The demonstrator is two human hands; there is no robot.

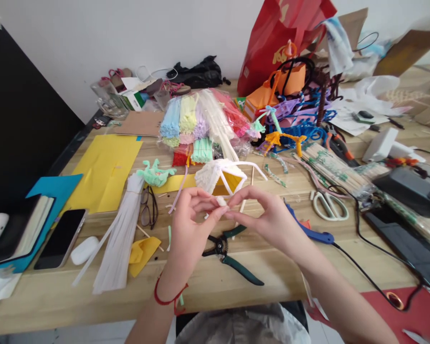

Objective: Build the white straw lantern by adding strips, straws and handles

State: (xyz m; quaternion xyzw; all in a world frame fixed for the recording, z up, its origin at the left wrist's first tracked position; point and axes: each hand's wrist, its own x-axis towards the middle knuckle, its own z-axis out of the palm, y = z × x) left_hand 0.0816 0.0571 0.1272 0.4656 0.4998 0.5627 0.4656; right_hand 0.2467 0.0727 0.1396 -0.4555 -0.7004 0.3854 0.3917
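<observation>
Head view shows the left hand (189, 229) and the right hand (268, 220) pinching a small cream fuzzy piece (221, 201) between fingertips, probably because it is too tiny for fuller grip, with a white pipe-cleaner structure (208, 176) just beyond these fingers and green-handled pruners (220, 247) nearer the wrists.

Small off-white fuzzy piece (221, 201) between hands (188, 227)
</observation>
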